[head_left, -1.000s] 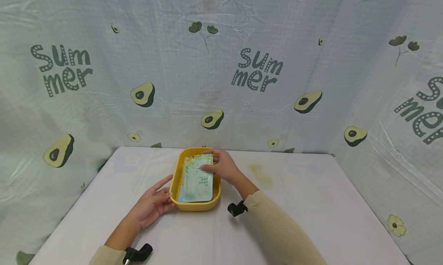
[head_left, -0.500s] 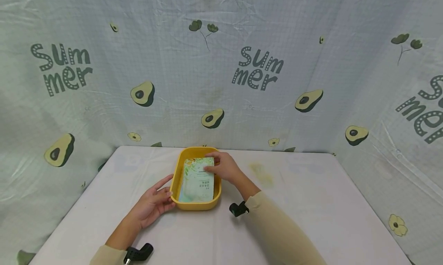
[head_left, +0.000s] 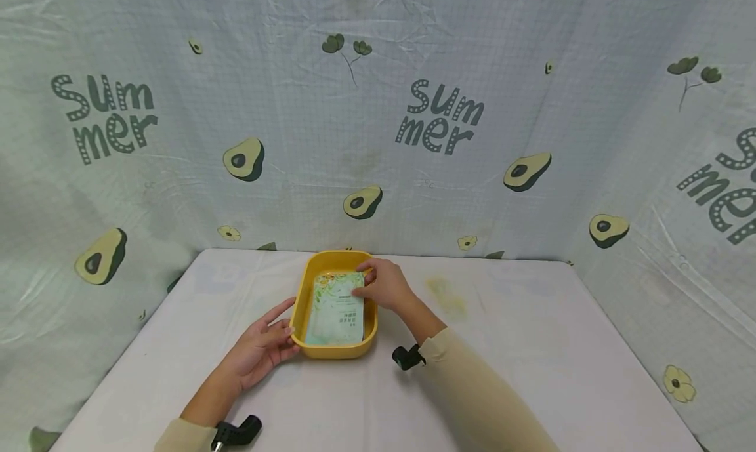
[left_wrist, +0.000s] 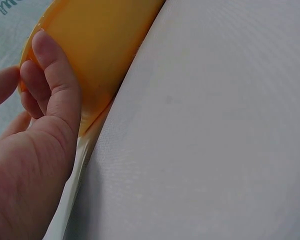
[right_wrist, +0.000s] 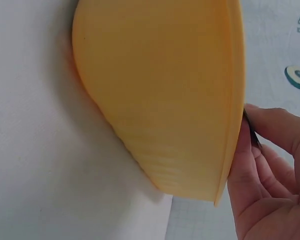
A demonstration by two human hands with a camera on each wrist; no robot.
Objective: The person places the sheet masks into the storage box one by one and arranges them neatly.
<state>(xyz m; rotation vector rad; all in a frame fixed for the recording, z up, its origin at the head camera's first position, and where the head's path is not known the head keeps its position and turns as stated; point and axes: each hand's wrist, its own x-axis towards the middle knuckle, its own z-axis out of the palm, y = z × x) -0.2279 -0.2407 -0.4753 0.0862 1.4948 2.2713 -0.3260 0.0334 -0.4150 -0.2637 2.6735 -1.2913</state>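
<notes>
In the head view, a flat pale green packet [head_left: 336, 314] with floral print and small lettering lies in a yellow plastic bin [head_left: 334, 352]. My right hand [head_left: 386, 285] pinches the packet's upper right edge between thumb and fingers. The right wrist view shows a thin dark edge [right_wrist: 251, 131] between those fingers, beside the rim of the bin. On the opposite side, my left hand [head_left: 260, 353] holds the bin's left rim with its fingertips. Up close in the left wrist view, fingers [left_wrist: 50, 55] rest against the outer yellow wall. Anything under the packet is hidden.
A white-covered table [head_left: 502, 353] extends around the bin. Behind it hangs a pale curtain [head_left: 283, 91] printed with avocados and lettering. Black cameras are strapped to the left wrist [head_left: 236, 432] and right wrist [head_left: 407, 357].
The packet has sunk lower into the bin and towards its near end, covering a bluish strip that showed at its lower left. My right hand has shifted slightly right; the left has stayed still.
</notes>
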